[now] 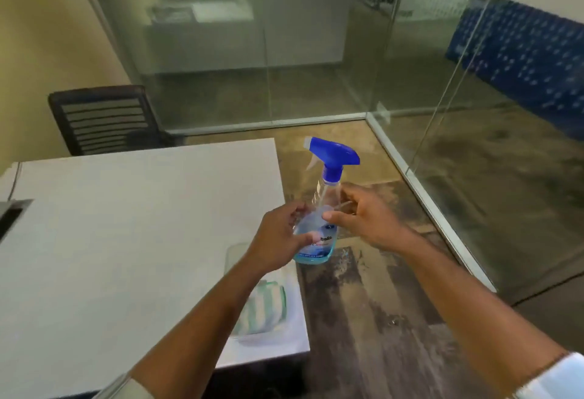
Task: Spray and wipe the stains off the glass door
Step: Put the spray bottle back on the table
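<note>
A clear spray bottle [320, 205] with a blue trigger head and a little blue liquid at its bottom is held upright in mid-air, past the table's right edge. My left hand [279, 240] grips its lower body. My right hand [363, 218] touches the bottle's neck from the right, thumb and fingers curled around it. A green-and-white striped cloth [265, 307] lies in a clear tray at the table's near right corner, under my left forearm. Glass walls [316, 50] stand ahead, and a glass door panel [505, 145] is to the right.
A white table [126, 224] fills the left side. A black slatted chair [104, 120] stands behind it against the beige wall. Dark patterned floor [379, 319] runs between the table and the metal floor rail [426, 199] of the glass.
</note>
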{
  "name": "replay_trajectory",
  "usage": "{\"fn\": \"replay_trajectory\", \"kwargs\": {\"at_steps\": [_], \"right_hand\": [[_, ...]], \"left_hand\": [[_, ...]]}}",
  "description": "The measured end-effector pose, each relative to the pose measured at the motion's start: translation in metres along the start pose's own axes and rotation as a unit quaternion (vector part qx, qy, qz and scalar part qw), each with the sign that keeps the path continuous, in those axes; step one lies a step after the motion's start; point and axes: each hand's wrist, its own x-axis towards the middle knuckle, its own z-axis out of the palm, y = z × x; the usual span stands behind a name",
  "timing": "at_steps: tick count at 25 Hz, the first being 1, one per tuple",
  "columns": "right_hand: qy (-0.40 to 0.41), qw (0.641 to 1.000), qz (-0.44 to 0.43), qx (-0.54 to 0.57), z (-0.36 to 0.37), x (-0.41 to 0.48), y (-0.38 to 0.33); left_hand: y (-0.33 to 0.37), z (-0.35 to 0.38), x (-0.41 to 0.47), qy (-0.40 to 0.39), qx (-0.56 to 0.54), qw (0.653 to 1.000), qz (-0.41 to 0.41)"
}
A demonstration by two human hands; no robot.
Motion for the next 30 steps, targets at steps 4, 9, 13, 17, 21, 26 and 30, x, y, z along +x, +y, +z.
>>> {"fn": "replay_trajectory", "kwargs": {"at_steps": [4, 9, 13, 17, 21, 26, 30], "right_hand": [[-0.032, 0.999, 0.009, -0.02, 0.071, 0.042, -0.009], [-0.071, 0.994, 0.031, -0.076, 0.135, 0.071, 0.0], [-0.079, 0.991, 0.056, -0.09, 0.168, 0.079, 0.019], [-0.085, 0.989, 0.082, -0.091, 0.19, 0.084, 0.041], [-0.073, 0.99, 0.09, -0.079, 0.205, 0.088, 0.058], [-0.083, 0.991, 0.082, -0.064, 0.215, 0.101, 0.055], [-0.074, 0.997, 0.024, -0.029, 0.217, 0.127, 0.028]], "left_hand": [[-0.051, -0.054, -0.007, 0.009, 0.012, 0.999, -0.037], [-0.1, -0.084, -0.015, -0.003, 0.045, 0.997, -0.06], [-0.129, -0.085, -0.014, -0.014, 0.095, 0.992, -0.076], [-0.151, -0.079, -0.015, 0.001, 0.147, 0.983, -0.109], [-0.162, -0.073, -0.012, 0.013, 0.201, 0.973, -0.115], [-0.165, -0.087, -0.01, 0.013, 0.143, 0.982, -0.123], [-0.16, -0.122, -0.009, 0.05, 0.05, 0.992, -0.105]]}}
